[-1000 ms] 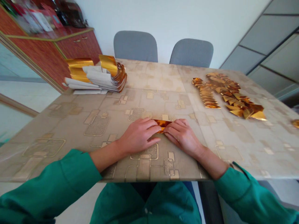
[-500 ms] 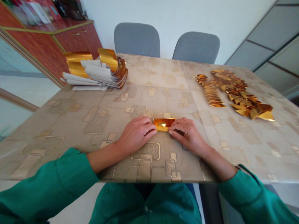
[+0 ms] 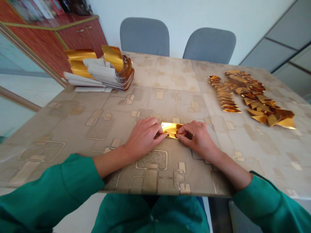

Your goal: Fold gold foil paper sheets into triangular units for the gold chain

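Observation:
A small strip of shiny gold foil paper [image 3: 171, 128] lies just above the tabletop between my hands, its near edge folded up. My left hand [image 3: 147, 132] pinches the strip's left end between thumb and fingers. At the other end, my right hand [image 3: 195, 136] grips the near right corner in the same way. Fingertips of both hands cover parts of the folded edge.
A stack of bent gold and white paper sheets [image 3: 104, 76] stands at the table's back left. Folded gold pieces [image 3: 262, 100] lie in rows on the right. The patterned tablecloth [image 3: 102, 127] covers the table; two grey chairs [image 3: 145, 36] stand behind it.
The gold paper's near edge now stands folded up, and its surface has turned brighter. Both hands keep their hold, the fingers shifted slightly. The view has tilted a little.

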The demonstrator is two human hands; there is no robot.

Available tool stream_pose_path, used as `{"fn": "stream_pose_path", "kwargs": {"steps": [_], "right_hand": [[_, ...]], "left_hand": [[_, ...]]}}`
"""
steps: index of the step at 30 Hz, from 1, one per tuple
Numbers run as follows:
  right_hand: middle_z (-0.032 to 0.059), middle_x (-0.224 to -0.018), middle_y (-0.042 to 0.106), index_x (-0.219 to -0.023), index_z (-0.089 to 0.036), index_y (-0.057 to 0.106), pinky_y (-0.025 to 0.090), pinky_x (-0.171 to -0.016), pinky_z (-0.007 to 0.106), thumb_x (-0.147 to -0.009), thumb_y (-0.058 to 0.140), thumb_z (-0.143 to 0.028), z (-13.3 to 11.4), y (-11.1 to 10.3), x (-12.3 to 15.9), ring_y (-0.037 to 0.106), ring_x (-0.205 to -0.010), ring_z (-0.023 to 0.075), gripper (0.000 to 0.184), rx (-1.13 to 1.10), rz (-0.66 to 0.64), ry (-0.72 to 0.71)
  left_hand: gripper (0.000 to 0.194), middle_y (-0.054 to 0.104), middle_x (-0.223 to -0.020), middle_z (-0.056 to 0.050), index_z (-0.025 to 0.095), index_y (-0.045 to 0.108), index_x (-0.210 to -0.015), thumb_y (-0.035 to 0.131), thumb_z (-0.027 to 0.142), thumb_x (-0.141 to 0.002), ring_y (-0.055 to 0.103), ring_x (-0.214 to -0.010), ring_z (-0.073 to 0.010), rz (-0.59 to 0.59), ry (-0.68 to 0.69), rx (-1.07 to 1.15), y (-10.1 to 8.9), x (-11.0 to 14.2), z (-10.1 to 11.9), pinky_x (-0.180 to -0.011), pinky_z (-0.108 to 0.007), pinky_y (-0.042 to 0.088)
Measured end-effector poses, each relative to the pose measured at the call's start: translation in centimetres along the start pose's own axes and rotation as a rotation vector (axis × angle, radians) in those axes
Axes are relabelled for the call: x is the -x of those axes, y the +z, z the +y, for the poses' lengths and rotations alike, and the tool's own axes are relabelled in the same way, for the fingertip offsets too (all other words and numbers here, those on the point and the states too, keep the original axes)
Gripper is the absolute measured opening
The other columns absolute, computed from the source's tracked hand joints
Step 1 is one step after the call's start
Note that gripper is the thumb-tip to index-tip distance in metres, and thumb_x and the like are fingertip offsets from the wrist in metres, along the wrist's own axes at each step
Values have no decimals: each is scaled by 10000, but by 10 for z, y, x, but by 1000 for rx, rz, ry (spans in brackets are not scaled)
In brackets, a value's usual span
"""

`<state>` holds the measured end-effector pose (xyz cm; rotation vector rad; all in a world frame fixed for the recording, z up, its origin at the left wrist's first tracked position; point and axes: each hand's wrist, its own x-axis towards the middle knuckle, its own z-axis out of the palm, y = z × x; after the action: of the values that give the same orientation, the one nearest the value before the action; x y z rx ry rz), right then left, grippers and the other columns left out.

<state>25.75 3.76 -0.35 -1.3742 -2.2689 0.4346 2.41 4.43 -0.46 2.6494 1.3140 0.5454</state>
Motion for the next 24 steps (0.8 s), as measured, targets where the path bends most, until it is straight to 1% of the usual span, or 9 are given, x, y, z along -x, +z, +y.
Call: {"fn": "stream_pose_path", "kwargs": {"steps": [3,8,14,21,24], "right_hand": [[-26,-737,682,-773,-224,651,297,-798,329,-896,676,-267,0,1,1,565,-754,171,133,19,13,-15],[-30,-746,691,-787,-227,651,273,-835,347,-881,695,-250,-2,3,3,573,-776,180,107,63,47,-33],[-25,-752,689,-792,-230,635,260,-850,362,-918,649,-268,-2,3,3,568,-778,180,132,79,54,-39],[-16,-736,683,-784,-231,621,271,-847,365,-944,592,-287,-3,3,3,569,-768,178,171,122,51,-40],[-16,-741,686,-785,-228,622,269,-853,363,-939,600,-279,-4,3,2,569,-762,178,164,121,45,-42]], "left_hand": [[173,616,-883,-29,181,621,-811,677,313,-907,557,-878,-223,-14,-15,-18,0,0,0,-756,-346,381],[158,615,-888,-27,189,625,-811,685,307,-896,559,-891,-231,-32,-40,-24,-1,0,0,-762,-354,376],[154,630,-890,-30,185,630,-800,690,299,-885,563,-891,-229,-51,-66,-15,-2,-2,1,-771,-352,382],[183,633,-861,-27,187,631,-780,667,323,-898,570,-874,-213,-15,-65,16,-2,-2,0,-757,-336,389],[193,633,-857,-26,189,632,-767,685,330,-888,576,-871,-219,-26,-92,23,-3,-3,-1,-757,-344,392]]}}
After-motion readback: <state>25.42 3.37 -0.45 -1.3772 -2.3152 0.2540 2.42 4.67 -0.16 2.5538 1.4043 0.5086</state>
